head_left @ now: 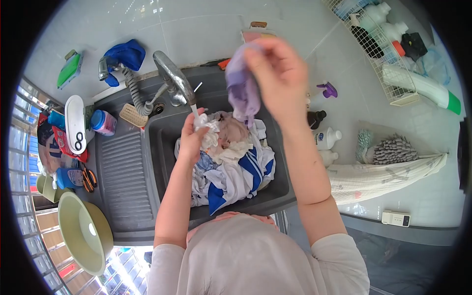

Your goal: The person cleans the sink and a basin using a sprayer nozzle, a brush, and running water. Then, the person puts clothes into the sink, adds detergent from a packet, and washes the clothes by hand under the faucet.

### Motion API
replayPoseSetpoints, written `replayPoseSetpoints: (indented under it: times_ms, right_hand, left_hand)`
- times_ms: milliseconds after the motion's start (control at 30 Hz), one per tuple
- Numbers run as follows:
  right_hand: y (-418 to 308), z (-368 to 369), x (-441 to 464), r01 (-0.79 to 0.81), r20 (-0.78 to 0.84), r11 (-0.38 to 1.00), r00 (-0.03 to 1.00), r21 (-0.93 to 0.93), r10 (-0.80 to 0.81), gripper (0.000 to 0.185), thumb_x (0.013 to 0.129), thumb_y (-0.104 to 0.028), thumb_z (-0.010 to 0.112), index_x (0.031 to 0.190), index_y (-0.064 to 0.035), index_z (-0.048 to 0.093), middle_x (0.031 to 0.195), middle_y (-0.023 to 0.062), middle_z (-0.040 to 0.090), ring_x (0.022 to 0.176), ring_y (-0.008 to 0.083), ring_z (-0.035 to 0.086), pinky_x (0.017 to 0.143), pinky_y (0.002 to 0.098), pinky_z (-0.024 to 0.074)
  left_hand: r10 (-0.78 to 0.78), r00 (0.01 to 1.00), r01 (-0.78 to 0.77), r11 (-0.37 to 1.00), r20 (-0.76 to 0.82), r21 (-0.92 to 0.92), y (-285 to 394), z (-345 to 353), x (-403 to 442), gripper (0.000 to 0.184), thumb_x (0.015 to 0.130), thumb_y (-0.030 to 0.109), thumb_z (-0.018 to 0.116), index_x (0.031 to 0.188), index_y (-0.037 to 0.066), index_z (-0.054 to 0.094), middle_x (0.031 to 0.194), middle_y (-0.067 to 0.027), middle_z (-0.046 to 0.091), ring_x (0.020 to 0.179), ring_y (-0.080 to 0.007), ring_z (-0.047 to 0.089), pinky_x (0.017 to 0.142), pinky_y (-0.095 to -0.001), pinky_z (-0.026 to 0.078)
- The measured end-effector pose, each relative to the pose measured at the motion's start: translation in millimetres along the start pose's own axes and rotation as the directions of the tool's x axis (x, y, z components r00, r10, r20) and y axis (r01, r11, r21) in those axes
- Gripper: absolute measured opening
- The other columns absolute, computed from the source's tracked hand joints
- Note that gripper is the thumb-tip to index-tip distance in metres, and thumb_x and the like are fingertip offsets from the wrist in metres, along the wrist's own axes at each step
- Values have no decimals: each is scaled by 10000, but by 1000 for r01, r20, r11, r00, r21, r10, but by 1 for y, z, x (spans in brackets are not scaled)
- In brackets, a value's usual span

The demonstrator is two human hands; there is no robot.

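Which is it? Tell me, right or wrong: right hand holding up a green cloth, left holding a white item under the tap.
Wrong colour: the head view shows the right hand holding up a purple cloth, while the left hand holds a white item under the tap.

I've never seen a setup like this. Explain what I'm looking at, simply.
There is no machine here, just a person's two bare hands. The single picture comes from a camera worn on the head, looking forward and down, and its wide lens bends the edges.

In front is a gray sink heaped with laundry, under a metal faucet with water running. The left hand holds a crumpled white cloth at the stream. The right hand holds up a lilac-and-purple cloth.

To the left is a ridged drainboard, with orange-handled scissors near its outer edge.
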State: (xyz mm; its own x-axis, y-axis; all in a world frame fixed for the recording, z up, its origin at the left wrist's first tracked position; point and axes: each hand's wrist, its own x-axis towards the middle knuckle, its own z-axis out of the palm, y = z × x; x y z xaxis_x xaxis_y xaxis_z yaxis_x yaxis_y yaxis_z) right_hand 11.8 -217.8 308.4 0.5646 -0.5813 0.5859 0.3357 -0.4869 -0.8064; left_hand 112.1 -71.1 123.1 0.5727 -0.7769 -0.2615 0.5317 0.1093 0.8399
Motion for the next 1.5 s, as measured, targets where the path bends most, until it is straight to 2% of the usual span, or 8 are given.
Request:
replayPoseSetpoints:
  times_ms: [267,367,433,767,1000,1100,1333,1500]
  right_hand:
    - [104,35,-69,-641,521,725,721,252,457,247,980,-197,496,1129,-22,587,923,32,633,874,89,597,820,258,481]
    - [230,32,-115,-610,353,791,751,47,558,331,958,-291,511,1190,-65,576,1052,81,627,993,177,595,887,318,466]
    - [292,35,-157,-114,53,530,956,-840,290,451,873,-375,606,1247,-128,558,1208,121,574,1131,282,535,980,435,403]
    - [234,-34,-289,190,605,627,569,-756,557,318,635,-291,692,923,-170,629,874,77,647,916,272,612,860,494,347]
    - [263,-25,-370,209,618,604,485,-769,619,315,723,-312,697,996,-162,650,865,49,669,950,246,627,896,606,297]
    - [276,1,-352,123,508,494,145,-861,849,209,891,-177,466,991,-150,648,912,75,702,959,235,657,979,713,204]
    - [296,-4,-350,157,593,574,288,-804,752,253,718,-255,681,954,-164,675,910,71,697,916,210,662,931,716,232]
    - [292,-36,-270,-297,764,767,153,-569,626,427,738,-411,769,948,-98,569,785,99,623,737,224,598,606,360,452]
  left_hand:
    - [105,994,-90,947,-32,307,-35,-39,3,116,861,59,546,955,62,613,948,-23,602,914,-112,576,813,-255,458]
    - [142,970,-241,679,197,693,-92,-83,10,81,801,61,596,872,48,631,956,-91,616,919,-214,599,852,-325,465]
    - [172,905,-423,449,389,787,-142,-115,8,100,780,58,609,869,32,645,987,-128,625,958,-261,605,881,-354,465]
    - [-223,965,-134,47,141,990,-127,-48,-27,1259,409,432,901,1469,178,270,1514,-216,162,1361,-523,145,1043,-690,198]
    - [-409,912,-224,-490,4,843,-223,-61,-17,771,638,322,765,1342,173,491,1335,-136,347,1288,-416,275,931,-710,299]
    - [-348,937,-191,-497,7,846,-239,-75,2,618,704,262,689,1290,124,548,1306,-126,373,1289,-383,271,905,-662,334]
    - [-306,951,-166,-607,-36,778,-250,-81,19,712,702,397,734,1318,103,529,1362,-85,389,1309,-343,267,905,-628,352]
    - [-471,880,-217,-269,69,938,-180,-76,20,1006,496,479,865,1334,70,490,1270,-112,498,1238,-346,398,985,-502,399]
